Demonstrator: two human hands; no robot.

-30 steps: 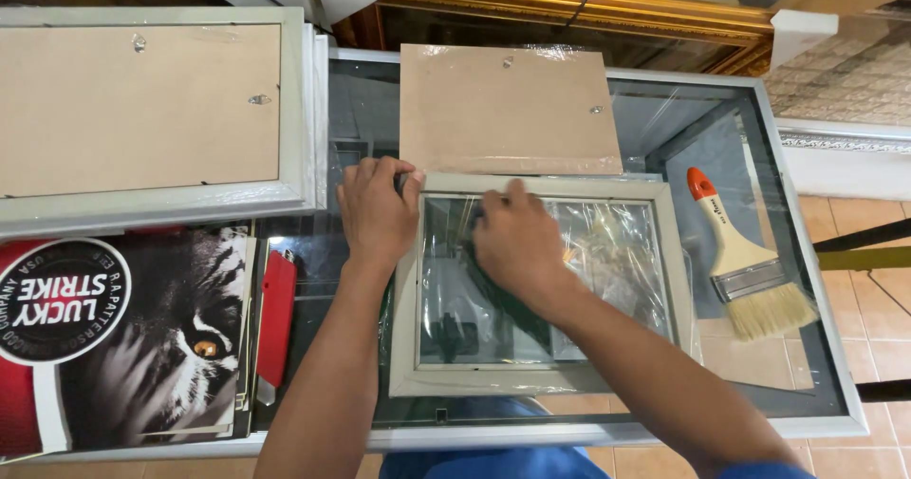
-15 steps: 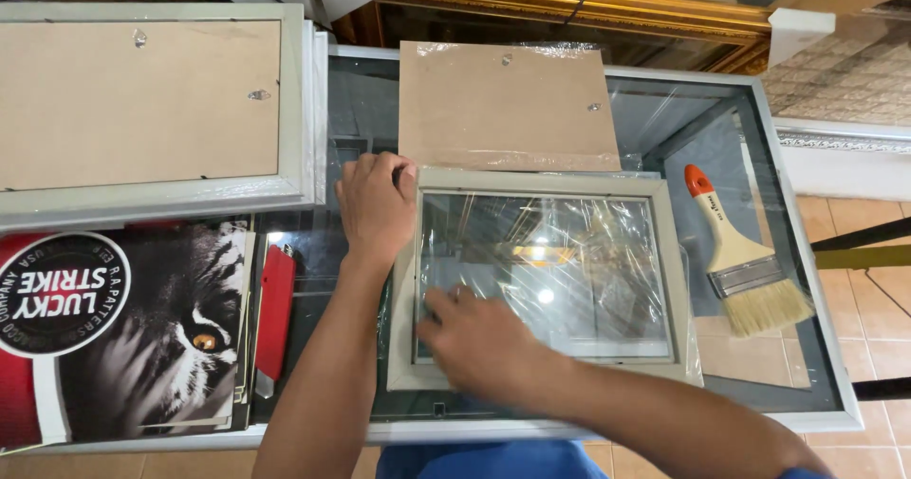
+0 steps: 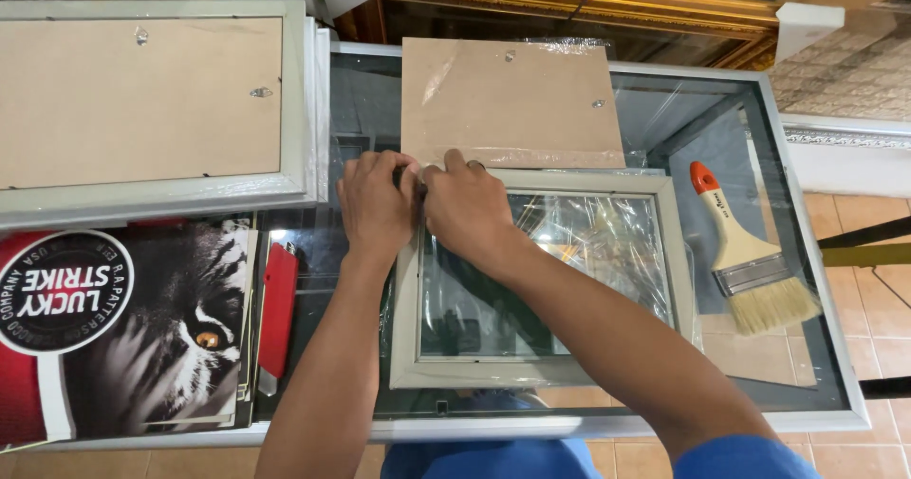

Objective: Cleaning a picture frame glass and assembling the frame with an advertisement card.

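Observation:
A small grey picture frame [image 3: 546, 373] lies flat on the glass table, its pane covered by wrinkled clear film [image 3: 598, 251]. Both my hands meet at its top left corner. My left hand [image 3: 378, 204] rests on that corner with fingers curled over the rail. My right hand [image 3: 467, 208] reaches across the pane, and its fingertips press together at the same corner, right against the left hand. What the fingertips pinch is hidden. A brown backing board [image 3: 512, 99] lies just beyond the frame, touching its top edge.
A paintbrush [image 3: 750, 261] with an orange-tipped handle lies to the right. A red utility knife [image 3: 277, 313] lies left of my forearm, beside a tiger print [image 3: 161, 337]. A large frame [image 3: 142, 109] lies face down at the far left. The table's metal rim [image 3: 816, 251] runs on the right.
My right hand has moved from the lower part of the pane up to the frame's top left corner, meeting my left hand. The left hand has barely shifted.

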